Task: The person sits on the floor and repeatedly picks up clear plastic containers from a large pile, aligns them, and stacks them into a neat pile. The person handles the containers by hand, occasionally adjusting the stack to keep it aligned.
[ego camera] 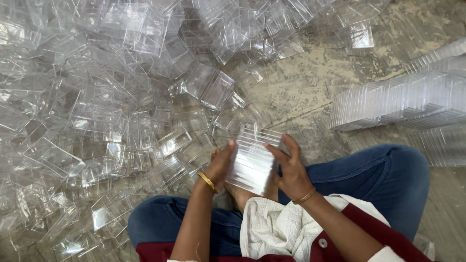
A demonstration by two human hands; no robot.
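While sitting cross-legged on the floor [310, 82], a person squares up a stack of clear lids [252, 160].
Left hand [221, 165] and right hand [291, 170] press it from both sides, fingers [293, 148] clasped around it above the lap, beside a loose heap of clear boxes [107, 106]; finished rows [403, 99] lie right.

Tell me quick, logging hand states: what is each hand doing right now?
Left hand: closed on the left side of the stack of clear plastic boxes.
Right hand: closed on the stack's right side.
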